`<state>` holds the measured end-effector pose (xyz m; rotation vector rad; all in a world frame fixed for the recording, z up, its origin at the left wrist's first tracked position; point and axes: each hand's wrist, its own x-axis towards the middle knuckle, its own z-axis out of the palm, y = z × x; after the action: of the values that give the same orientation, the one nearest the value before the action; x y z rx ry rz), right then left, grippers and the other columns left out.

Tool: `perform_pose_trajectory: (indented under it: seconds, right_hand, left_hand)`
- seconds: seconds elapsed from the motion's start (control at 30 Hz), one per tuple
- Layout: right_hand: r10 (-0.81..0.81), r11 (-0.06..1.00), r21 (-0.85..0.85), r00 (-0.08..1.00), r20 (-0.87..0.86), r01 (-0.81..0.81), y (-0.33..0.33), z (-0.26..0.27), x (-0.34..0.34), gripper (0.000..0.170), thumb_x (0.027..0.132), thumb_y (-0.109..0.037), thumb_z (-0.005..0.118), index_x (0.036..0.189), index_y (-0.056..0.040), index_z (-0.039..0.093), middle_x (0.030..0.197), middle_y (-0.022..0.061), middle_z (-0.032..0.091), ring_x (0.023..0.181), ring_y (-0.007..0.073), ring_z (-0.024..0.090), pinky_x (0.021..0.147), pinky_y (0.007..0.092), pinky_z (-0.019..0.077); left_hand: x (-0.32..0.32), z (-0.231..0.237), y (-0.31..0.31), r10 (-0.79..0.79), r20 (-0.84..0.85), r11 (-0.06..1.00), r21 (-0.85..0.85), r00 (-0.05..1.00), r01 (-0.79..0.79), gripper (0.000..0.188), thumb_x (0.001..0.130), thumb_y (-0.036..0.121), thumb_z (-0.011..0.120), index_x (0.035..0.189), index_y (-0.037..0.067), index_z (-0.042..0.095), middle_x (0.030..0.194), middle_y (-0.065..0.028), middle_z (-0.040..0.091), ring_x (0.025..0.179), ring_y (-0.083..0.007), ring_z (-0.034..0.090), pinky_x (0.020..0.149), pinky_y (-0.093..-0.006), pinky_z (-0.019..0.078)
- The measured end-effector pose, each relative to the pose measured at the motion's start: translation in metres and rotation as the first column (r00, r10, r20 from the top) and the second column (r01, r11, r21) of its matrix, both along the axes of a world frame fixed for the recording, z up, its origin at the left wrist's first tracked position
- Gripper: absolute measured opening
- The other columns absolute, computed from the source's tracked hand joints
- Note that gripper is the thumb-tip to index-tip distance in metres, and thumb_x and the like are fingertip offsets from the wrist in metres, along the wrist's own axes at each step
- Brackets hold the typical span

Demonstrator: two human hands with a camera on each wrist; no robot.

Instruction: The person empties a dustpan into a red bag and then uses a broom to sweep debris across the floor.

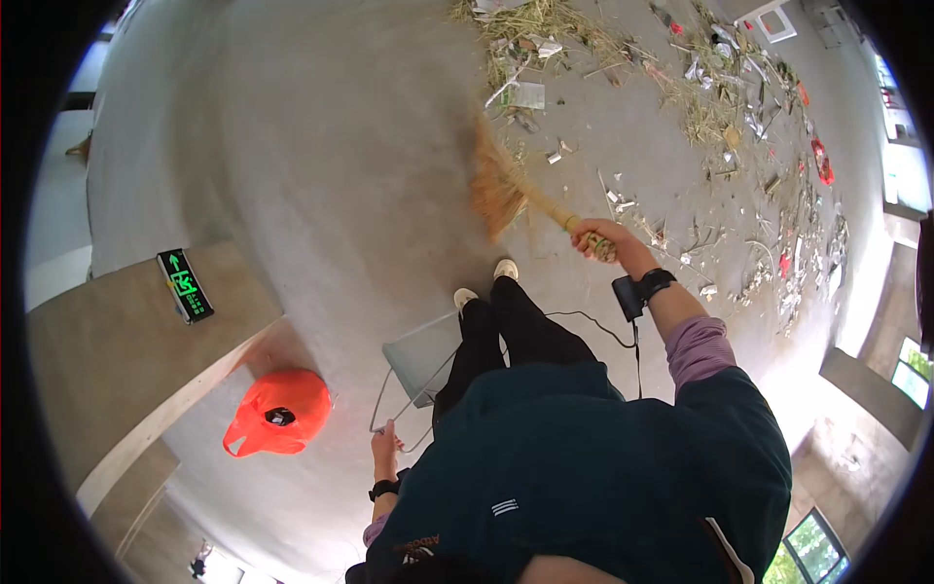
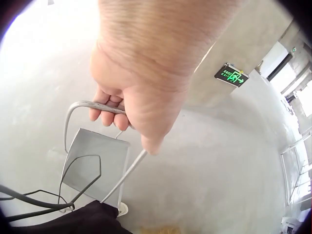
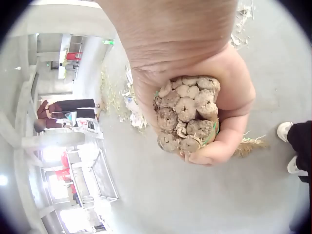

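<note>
My right hand grips a straw broom by its handle. The bristles fan out over the concrete floor in front of my shoes and look blurred. In the right wrist view, the cut stalk ends of the handle fill the curl of my fingers. Down at my left side, my left hand holds the bent metal handle of a grey dustpan. The pan hangs low beside my leg, its flat grey face showing in the left wrist view.
Straw, paper scraps and other litter spread over the floor ahead and right. A red plastic bag sits at left by a pillar with a green exit sign. Another person stands farther off. A black cable hangs from my right wrist device.
</note>
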<state>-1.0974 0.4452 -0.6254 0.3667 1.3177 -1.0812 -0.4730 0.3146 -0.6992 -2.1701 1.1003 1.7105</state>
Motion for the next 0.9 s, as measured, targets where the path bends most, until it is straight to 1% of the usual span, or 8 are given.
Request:
perform_pose_trajectory:
  seconds: [0.27,0.37,0.43,0.57,0.63,0.7,0.77,0.9]
  right_hand:
    - [-0.088,0.996,0.017,0.987,-0.133,0.091,0.001,0.018,0.016,0.015,0.076,-0.012,0.059,0.077,0.0002,0.05,0.066,0.0095,0.055,0.051,0.0151,0.056,0.041,0.0248,0.0479]
    - [-0.081,0.996,0.01,0.981,-0.174,0.084,0.005,0.024,0.049,0.015,0.076,-0.012,0.058,0.078,0.0002,0.05,0.065,0.0085,0.054,0.05,0.0142,0.055,0.042,0.0251,0.0479]
    - [-0.115,0.991,-0.064,0.993,-0.003,0.114,0.013,0.026,0.076,0.017,0.077,-0.013,0.057,0.083,0.0011,0.049,0.066,0.008,0.054,0.05,0.0132,0.055,0.042,0.0251,0.0477]
    - [-0.086,0.99,-0.105,0.995,0.052,0.091,0.024,0.027,0.121,0.019,0.077,-0.013,0.056,0.087,0.002,0.048,0.068,0.008,0.054,0.051,0.0122,0.054,0.043,0.0243,0.0471]
    - [-0.044,0.99,-0.126,0.987,0.157,0.064,0.024,0.014,0.136,0.023,0.078,-0.014,0.054,0.092,0.0022,0.045,0.071,0.0048,0.051,0.051,0.0086,0.051,0.043,0.0201,0.0442]
    - [-0.031,0.992,-0.115,0.99,0.135,0.046,0.027,0.004,0.137,0.022,0.078,-0.014,0.055,0.091,0.0022,0.047,0.071,0.005,0.052,0.051,0.0086,0.052,0.043,0.0199,0.0438]
    - [0.024,1.0,-0.006,0.999,0.047,-0.024,0.039,-0.008,0.132,0.02,0.078,-0.014,0.056,0.088,0.0022,0.049,0.07,0.0056,0.054,0.051,0.0094,0.053,0.042,0.0198,0.0435]
    - [-0.087,0.996,-0.001,0.996,0.023,0.087,0.089,-0.01,0.105,0.019,0.077,-0.014,0.056,0.085,0.0021,0.05,0.069,0.0065,0.055,0.051,0.0103,0.053,0.041,0.0204,0.0441]
  left_hand:
    - [0.033,-0.034,0.014,0.102,-0.088,0.995,0.012,0.991,-0.101,0.038,0.083,0.037,0.055,0.07,0.001,0.051,0.058,-0.0037,0.046,0.05,-0.0145,0.048,0.048,-0.0279,0.0441]
    - [0.031,-0.037,0.009,0.055,-0.094,0.998,-0.037,0.994,-0.058,0.037,0.083,0.036,0.055,0.07,0.001,0.05,0.058,-0.0035,0.046,0.049,-0.0145,0.048,0.048,-0.0279,0.0439]
    - [0.029,-0.042,0.009,0.059,-0.116,0.997,-0.039,0.991,-0.064,0.037,0.083,0.035,0.056,0.07,0.001,0.05,0.058,-0.0036,0.046,0.049,-0.0144,0.047,0.048,-0.0279,0.0437]
    - [0.027,-0.053,0.008,0.07,-0.13,0.996,-0.039,0.989,-0.076,0.036,0.082,0.034,0.057,0.069,0.002,0.05,0.058,-0.0037,0.046,0.049,-0.0141,0.047,0.047,-0.0279,0.043]
    - [0.026,-0.052,0.0,0.034,-0.119,0.997,-0.06,0.992,-0.041,0.035,0.082,0.034,0.058,0.069,0.002,0.05,0.058,-0.0036,0.046,0.049,-0.0139,0.047,0.046,-0.0277,0.0425]
    - [0.023,-0.049,-0.009,-0.003,-0.107,0.997,-0.08,0.994,-0.006,0.035,0.081,0.034,0.058,0.069,0.002,0.05,0.058,-0.0035,0.046,0.049,-0.0136,0.047,0.046,-0.0275,0.0421]
    - [0.02,-0.047,-0.019,-0.055,-0.118,0.995,-0.095,0.992,0.044,0.036,0.08,0.034,0.059,0.07,0.002,0.05,0.058,-0.0035,0.046,0.05,-0.0133,0.047,0.046,-0.0268,0.0416]
    - [0.02,-0.05,-0.038,-0.128,-0.101,0.986,-0.121,0.987,0.115,0.035,0.08,0.034,0.059,0.071,0.001,0.051,0.058,-0.0032,0.047,0.051,-0.0128,0.048,0.046,-0.0263,0.0406]
